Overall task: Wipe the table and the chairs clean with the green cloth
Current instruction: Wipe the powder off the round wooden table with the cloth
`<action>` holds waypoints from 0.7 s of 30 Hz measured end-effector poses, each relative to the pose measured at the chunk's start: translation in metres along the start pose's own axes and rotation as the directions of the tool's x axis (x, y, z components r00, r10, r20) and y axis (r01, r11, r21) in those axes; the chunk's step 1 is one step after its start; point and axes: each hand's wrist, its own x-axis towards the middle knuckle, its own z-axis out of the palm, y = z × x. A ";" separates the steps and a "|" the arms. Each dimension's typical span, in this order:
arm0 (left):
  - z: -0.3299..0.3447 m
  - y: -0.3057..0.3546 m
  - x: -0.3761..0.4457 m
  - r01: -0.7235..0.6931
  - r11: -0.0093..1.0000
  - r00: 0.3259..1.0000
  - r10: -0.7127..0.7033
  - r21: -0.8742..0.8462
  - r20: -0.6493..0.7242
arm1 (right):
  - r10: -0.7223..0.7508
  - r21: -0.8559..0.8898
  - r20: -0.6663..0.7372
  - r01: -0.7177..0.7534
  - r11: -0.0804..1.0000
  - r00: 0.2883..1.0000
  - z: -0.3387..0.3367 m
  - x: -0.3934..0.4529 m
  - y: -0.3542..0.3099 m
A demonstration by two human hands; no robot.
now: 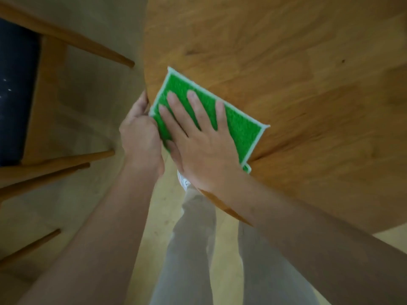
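Right hand (198, 146) is pressing flat on green cloth (240, 128) at surface (286, 62) edge, left hand (138, 133) is gripping the rim; next, probably sweeping inward, chairs (44, 62) remaining.

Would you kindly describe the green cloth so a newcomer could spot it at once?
Start at the round wooden table filling the upper right. At its near-left edge, the right hand lies flat on the green cloth. It is the only bright green thing, a rectangle with a pale border.
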 end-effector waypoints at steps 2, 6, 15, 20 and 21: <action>-0.009 -0.004 -0.006 0.011 0.997 0.999 -0.015 0.076 0.049 | -0.089 -0.012 0.012 0.090 0.996 0.996 0.006 -0.035 0.008; -0.024 -0.024 -0.011 0.088 0.982 0.995 -0.078 0.164 -0.065 | -0.236 -0.094 0.059 0.241 0.966 0.970 0.015 -0.101 0.035; -0.030 -0.070 -0.008 0.264 0.959 0.957 -0.247 0.101 -0.150 | -0.203 -0.052 0.068 0.207 0.977 0.977 0.005 -0.072 0.016; -0.035 -0.055 0.004 0.129 0.978 0.943 -0.070 0.164 -0.326 | -0.067 0.000 0.027 0.067 0.998 0.997 -0.009 0.031 -0.005; -0.035 -0.046 0.007 0.091 0.979 0.940 -0.024 0.182 -0.341 | -0.042 -0.007 0.017 0.042 0.999 0.999 -0.010 0.047 -0.004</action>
